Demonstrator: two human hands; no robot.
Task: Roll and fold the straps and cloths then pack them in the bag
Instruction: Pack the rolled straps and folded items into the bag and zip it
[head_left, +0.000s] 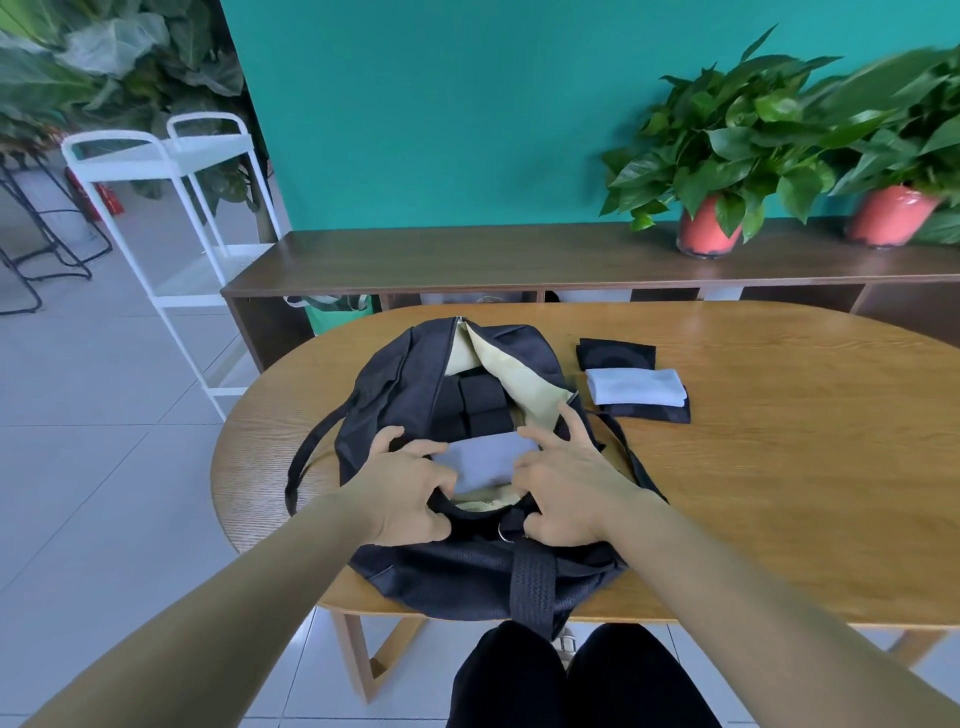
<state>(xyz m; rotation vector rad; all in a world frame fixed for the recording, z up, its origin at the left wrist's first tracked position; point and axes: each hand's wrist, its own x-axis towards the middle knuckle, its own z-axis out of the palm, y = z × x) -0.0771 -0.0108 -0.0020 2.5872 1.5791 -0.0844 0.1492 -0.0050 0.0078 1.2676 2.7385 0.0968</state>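
A dark navy bag with a cream lining lies unzipped on the wooden table. Several rolled black straps sit inside it at the far end. A folded grey-blue cloth rests in the near end of the opening. My left hand holds its left edge and my right hand holds its right edge, both hands resting on the bag's rim. To the right of the bag lie a folded black cloth and a folded light blue cloth on top of another black one.
A low wooden shelf unit with two potted plants stands behind the table against a teal wall. A white metal rack is on the floor to the left. My knees are under the table's near edge.
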